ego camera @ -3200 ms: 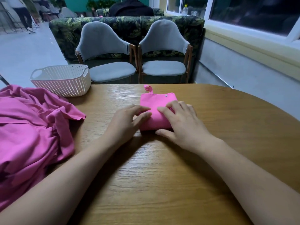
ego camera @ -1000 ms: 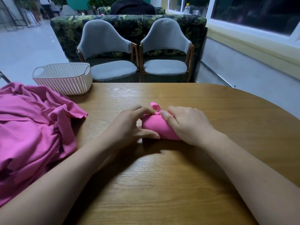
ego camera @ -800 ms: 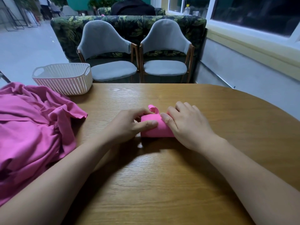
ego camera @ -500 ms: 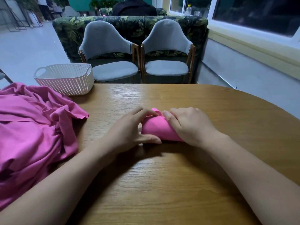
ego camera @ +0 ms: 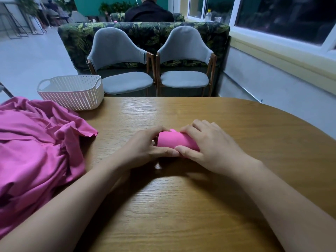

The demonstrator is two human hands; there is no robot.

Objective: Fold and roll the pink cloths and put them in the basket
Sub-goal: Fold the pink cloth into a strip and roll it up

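Rolling nearly done — fingers of left hand and right hand curled round rolled pink cloth. Next: lift without unrolling, into white basket at 10 o'clock.

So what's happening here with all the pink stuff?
A person at a wooden table has a small pink cloth rolled into a tube. The left hand and the right hand both grip it, one at each end. A heap of pink cloth lies to the left, and the roll is not yet in the white basket beyond it.
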